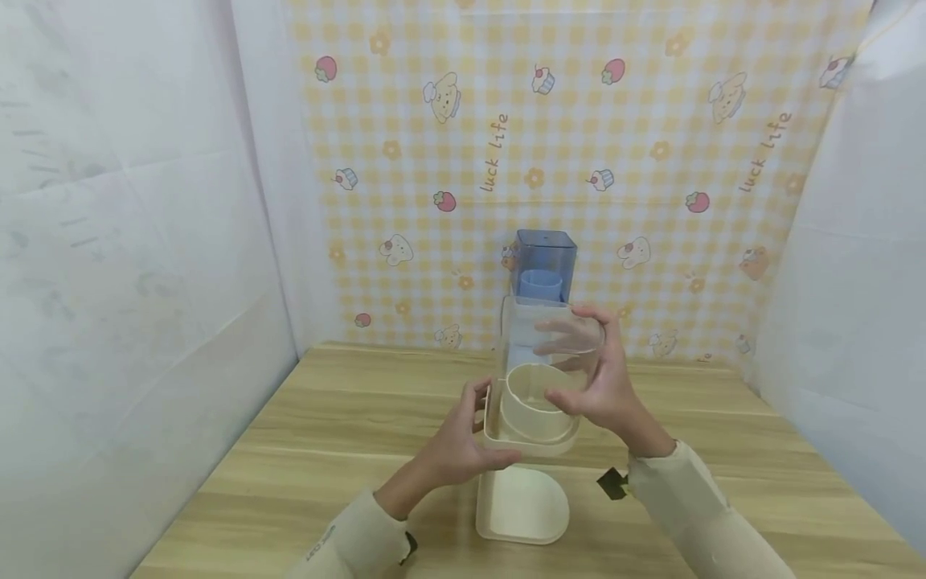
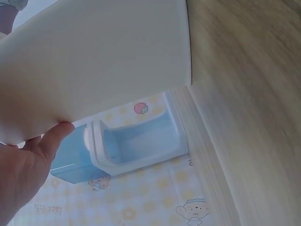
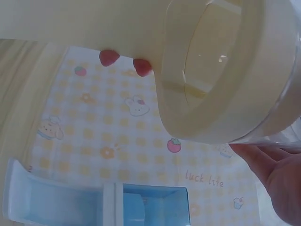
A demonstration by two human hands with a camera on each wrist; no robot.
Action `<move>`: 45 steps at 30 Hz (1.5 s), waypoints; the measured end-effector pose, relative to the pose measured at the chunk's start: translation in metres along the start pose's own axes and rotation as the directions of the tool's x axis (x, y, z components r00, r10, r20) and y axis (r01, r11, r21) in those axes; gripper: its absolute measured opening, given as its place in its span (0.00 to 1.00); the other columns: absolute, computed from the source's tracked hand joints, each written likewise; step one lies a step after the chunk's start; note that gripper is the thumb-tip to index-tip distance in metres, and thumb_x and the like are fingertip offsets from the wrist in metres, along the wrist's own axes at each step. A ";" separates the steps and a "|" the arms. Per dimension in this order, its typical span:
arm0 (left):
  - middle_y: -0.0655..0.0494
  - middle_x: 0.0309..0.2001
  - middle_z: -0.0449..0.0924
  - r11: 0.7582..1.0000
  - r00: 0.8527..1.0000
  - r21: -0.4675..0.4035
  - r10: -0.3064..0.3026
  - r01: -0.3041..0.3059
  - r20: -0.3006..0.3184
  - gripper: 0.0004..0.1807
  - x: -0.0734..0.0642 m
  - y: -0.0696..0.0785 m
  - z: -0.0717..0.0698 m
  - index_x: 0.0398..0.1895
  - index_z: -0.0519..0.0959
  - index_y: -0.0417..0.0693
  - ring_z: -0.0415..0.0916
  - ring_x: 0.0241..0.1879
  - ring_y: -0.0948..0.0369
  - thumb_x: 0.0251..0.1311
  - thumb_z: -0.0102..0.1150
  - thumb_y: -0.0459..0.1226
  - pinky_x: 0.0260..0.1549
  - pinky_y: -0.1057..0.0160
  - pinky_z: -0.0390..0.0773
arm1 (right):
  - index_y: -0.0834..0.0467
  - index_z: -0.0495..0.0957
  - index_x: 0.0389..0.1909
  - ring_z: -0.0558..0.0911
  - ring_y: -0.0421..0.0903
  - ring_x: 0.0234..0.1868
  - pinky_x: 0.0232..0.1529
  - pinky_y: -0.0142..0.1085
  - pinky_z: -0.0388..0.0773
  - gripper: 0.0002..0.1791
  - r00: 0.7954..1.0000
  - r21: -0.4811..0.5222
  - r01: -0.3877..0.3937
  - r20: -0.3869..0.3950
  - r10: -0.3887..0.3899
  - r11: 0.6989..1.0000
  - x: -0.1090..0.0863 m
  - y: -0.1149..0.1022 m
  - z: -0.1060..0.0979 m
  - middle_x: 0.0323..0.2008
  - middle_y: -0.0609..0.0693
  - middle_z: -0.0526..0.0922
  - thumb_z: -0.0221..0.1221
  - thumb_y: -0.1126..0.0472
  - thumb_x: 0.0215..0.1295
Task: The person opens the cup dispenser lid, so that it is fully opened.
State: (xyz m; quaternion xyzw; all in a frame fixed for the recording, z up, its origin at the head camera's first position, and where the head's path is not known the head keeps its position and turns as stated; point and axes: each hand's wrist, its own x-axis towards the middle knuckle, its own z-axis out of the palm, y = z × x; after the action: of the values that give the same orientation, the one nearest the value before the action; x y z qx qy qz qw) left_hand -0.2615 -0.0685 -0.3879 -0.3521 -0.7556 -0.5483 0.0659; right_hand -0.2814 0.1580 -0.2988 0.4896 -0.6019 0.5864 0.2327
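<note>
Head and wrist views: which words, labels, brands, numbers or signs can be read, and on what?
"luck life": on the checked cloth, twice in the head view, once in the right wrist view; blurred, upside down in the left.
Left sleeve: small lettering, too small to read.
White sheet at left: faint marks, too blurred to make out.
Cream holder: no lettering visible.
</note>
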 end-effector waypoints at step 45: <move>0.43 0.66 0.65 0.999 1.000 0.036 0.019 -0.018 -0.006 0.53 -0.002 -0.001 0.004 0.73 0.49 0.42 0.66 0.64 0.43 0.52 0.75 0.42 0.55 0.44 0.75 | 0.67 0.55 0.65 0.86 0.49 0.41 0.32 0.42 0.85 0.51 0.999 -0.058 -0.054 -0.004 0.054 0.997 0.008 -0.009 -0.014 0.56 0.55 0.81 0.75 0.48 0.52</move>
State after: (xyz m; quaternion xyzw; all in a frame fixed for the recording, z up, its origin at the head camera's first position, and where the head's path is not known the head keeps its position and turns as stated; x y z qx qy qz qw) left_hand -0.2593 -0.0658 -0.3911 -0.3562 -0.7619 -0.5350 0.0797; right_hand -0.2807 0.1700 -0.2845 0.4653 -0.6315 0.5755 0.2315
